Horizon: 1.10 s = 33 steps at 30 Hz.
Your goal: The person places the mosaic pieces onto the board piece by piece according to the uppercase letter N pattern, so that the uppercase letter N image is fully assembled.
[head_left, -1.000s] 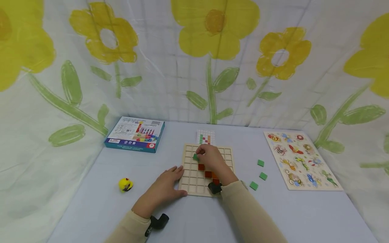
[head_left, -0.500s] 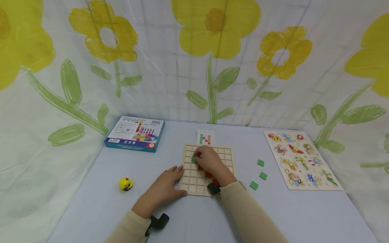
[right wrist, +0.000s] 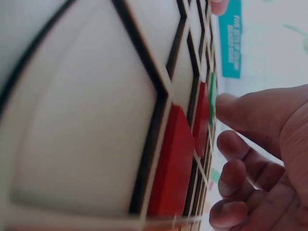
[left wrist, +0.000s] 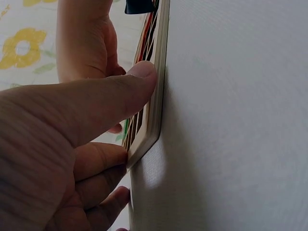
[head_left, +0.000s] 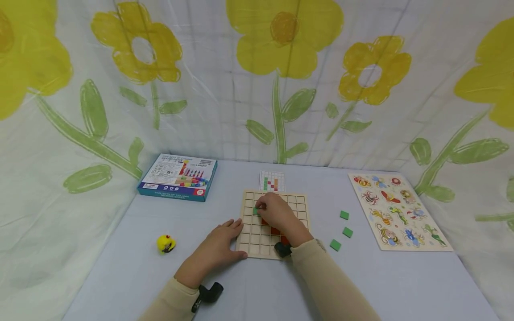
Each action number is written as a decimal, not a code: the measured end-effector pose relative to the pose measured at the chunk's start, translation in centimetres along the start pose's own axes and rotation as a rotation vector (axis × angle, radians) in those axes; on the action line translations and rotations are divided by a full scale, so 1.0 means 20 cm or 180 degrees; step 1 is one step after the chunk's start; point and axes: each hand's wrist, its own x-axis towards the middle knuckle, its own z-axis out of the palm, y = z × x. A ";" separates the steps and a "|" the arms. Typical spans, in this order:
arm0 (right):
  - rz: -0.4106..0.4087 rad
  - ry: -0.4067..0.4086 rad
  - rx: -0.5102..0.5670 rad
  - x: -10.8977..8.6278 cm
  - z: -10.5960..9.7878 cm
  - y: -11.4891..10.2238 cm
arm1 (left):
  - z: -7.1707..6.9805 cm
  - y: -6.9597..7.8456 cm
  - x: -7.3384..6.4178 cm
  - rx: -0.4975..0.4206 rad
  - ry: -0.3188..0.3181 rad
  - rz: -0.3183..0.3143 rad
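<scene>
A square wooden grid board [head_left: 254, 240] lies on the table. Along its left edge and near corner rests my left hand [head_left: 218, 243], thumb on the front rim and fingers extended against the side; the left wrist view shows the thumb [left wrist: 142, 72] on the rim. Over the board, the thumb and finger of my right hand [head_left: 277, 211] pinch a green square tile [head_left: 255, 211] down at a cell. The right wrist view has the thumb [right wrist: 226, 108] against that green tile [right wrist: 212, 98]; the index finger is hidden. Red tiles [right wrist: 173, 168] sit in cells beneath the hand.
Behind the board lies a pattern card [head_left: 279, 176]. Several green tiles [head_left: 347, 232] are loose to the right, with an insect picture board [head_left: 395, 214] beyond. At left are a blue-edged box [head_left: 176, 177] and a yellow toy [head_left: 165, 244].
My right hand has shifted slightly left and toward me with the green tile, which was tilted and now lies lower at the cell. The left hand has stayed put.
</scene>
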 end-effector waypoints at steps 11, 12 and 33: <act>0.0464 0.0889 0.0295 -0.24 -0.33 0.37 | 0.01 0.01 -0.01 -0.0018 0.0019 -0.0109; 0.0540 0.0981 0.0254 -0.27 -0.36 0.43 | 0.01 0.01 -0.01 -0.0013 0.0020 -0.0109; 0.1564 0.0524 0.0404 -0.52 -0.53 0.86 | 0.00 0.02 -0.01 0.0017 -0.0017 -0.0158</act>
